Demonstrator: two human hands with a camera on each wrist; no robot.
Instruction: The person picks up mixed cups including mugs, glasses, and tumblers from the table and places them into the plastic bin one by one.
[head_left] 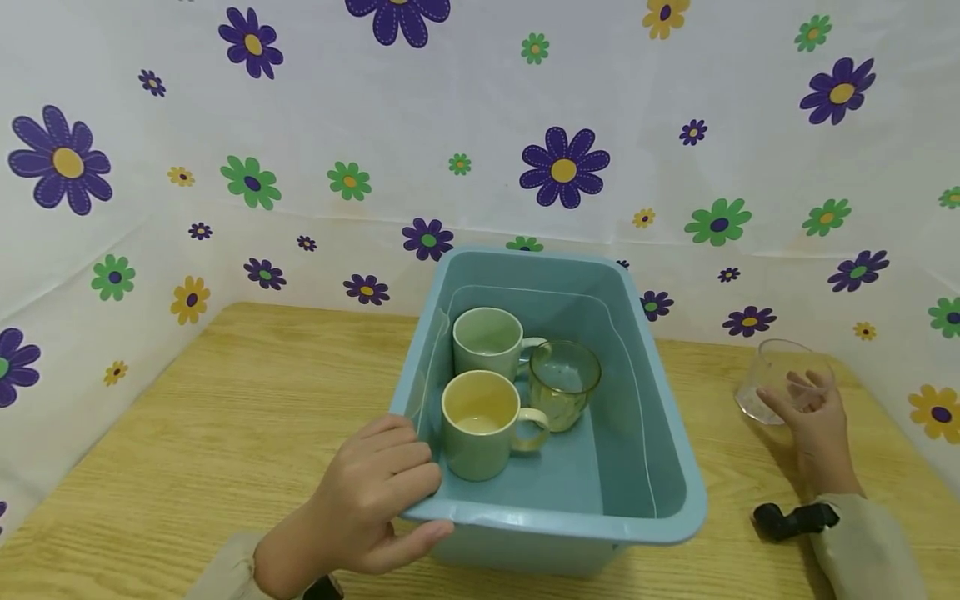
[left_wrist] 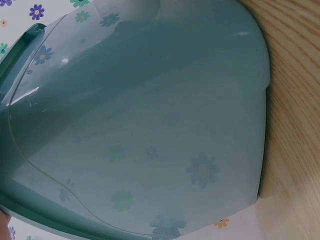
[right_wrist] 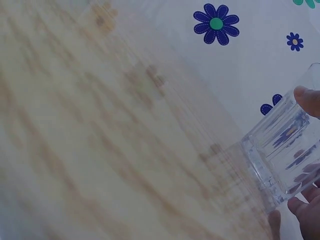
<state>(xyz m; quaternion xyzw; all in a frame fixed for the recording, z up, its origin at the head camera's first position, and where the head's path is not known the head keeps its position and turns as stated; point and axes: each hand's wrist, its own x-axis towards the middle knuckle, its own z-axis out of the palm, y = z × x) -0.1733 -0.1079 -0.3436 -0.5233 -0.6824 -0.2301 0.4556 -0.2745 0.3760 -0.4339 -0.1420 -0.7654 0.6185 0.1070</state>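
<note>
My left hand grips the front left corner of a blue plastic tub, fingers curled over the rim and thumb outside. Inside the tub stand a pale green mug, a nearer mug with a yellowish inside, and a yellowish drinking glass to the right of both. Away to the right, my right hand holds a clear drinking glass by its side, thumb on one side and fingers on the other. In the right wrist view this glass looks tilted; whether its base touches the table cannot be told.
The tub stands on a wood-grain table, which shows on both sides of it. A white flowered cloth hangs behind and at the sides. A black strap sits at my right wrist.
</note>
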